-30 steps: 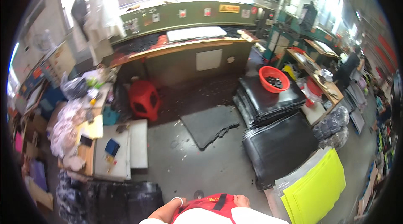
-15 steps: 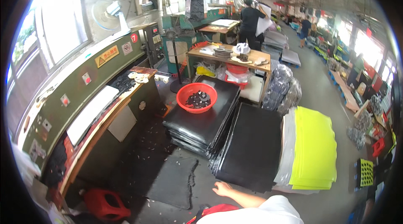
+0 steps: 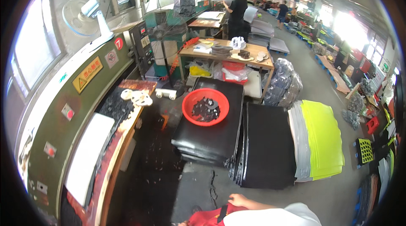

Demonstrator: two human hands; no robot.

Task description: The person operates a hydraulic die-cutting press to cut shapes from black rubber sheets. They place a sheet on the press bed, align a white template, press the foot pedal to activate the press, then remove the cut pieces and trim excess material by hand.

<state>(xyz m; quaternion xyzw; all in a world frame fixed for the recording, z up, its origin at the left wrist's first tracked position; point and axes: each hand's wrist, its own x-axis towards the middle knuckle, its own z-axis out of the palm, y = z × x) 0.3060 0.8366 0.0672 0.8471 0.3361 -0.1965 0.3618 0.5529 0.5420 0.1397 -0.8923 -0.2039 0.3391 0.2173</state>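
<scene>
My right hand (image 3: 238,200) is low in the view, against the red apron (image 3: 207,217) at my front. Its fingers are small and blurred, and whether they are curled or spread does not show. My left hand is out of view. Ahead of the right hand lies a stack of black sheets (image 3: 268,145). Beside it, a stack of yellow-green sheets (image 3: 325,139) rests against grey-white sheets (image 3: 299,141). A red basin (image 3: 186,109) holding small black pieces stands on another pile of glossy black sheets (image 3: 203,143).
At left runs a green machine (image 3: 59,128) with a white board (image 3: 91,150) on its bed. A standing fan (image 3: 163,27) and a wooden table (image 3: 253,51) are farther ahead. One person in black (image 3: 237,12) stands beyond the table. Wrapped bundles (image 3: 281,82) sit by its leg.
My view has turned and come nearer the machine. My right hand has drawn in from beside the black sheets to the apron. The person beyond the table has turned, holding a sheet differently.
</scene>
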